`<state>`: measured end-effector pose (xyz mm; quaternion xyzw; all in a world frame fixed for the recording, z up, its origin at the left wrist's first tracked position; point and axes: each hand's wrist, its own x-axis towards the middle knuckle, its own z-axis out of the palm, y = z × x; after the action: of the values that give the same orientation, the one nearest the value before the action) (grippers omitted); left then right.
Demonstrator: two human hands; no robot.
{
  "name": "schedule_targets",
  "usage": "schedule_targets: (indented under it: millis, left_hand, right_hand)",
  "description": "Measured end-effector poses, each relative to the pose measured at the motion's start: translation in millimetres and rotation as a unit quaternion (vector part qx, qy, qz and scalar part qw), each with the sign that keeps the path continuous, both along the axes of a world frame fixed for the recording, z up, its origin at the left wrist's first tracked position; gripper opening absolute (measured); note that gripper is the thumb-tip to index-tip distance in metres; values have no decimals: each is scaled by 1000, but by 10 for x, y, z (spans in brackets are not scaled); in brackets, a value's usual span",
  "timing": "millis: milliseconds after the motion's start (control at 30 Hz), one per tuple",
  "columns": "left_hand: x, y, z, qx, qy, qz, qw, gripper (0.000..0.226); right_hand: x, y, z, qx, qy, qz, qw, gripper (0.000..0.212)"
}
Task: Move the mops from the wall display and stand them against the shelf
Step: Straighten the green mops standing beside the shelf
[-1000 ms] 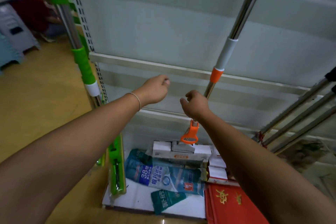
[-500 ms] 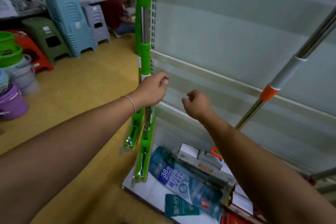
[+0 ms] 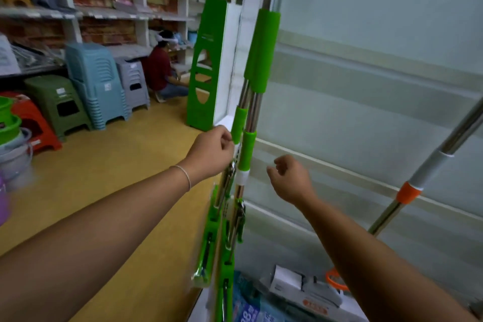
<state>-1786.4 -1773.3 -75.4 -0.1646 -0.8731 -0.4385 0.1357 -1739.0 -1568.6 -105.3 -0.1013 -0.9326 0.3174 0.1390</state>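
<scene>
Two green-handled mops (image 3: 247, 154) stand upright at the left edge of the white shelf (image 3: 366, 112), their flat green heads (image 3: 206, 251) down by the floor. My left hand (image 3: 211, 151) hovers right beside their poles with its fingers curled; I cannot tell if it touches them. My right hand (image 3: 290, 180) is held up in front of the shelf panel, fingers curled, holding nothing. At the right, a steel mop with an orange collar (image 3: 409, 192) leans against the shelf panel, apart from both hands.
Boxed and bagged goods (image 3: 300, 285) lie on the bottom shelf. A green and white panel (image 3: 206, 65) stands behind the mops. Stacked plastic stools (image 3: 96, 81) and buckets (image 3: 10, 123) line the left. A person (image 3: 160, 70) crouches at the far shelves.
The view has swung left. My right hand has let go of the orange-collared mop, which now leans at the right. Both hands have come over to the green mops.
</scene>
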Motion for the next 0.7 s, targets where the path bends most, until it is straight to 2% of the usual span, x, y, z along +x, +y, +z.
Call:
schedule_targets:
  millis: [133, 233, 433, 700]
  left_hand:
    - [-267, -146, 224, 5, 7, -44, 999, 12]
    - [-385, -159, 336, 23, -4, -72, 997, 17]
    - [-496, -58, 360, 26, -45, -121, 991, 24]
    - [-525, 53, 192, -15, -99, -132, 986, 38]
  right_hand:
    - [-43, -221, 289, 10, 53, -23, 998, 34]
    - [-42, -322, 446, 6, 57, -32, 998, 34]
    - [-34, -418, 479, -13, -19, 2, 1000, 43]
    - [-238, -379, 193, -44, -121, 51, 990, 63]
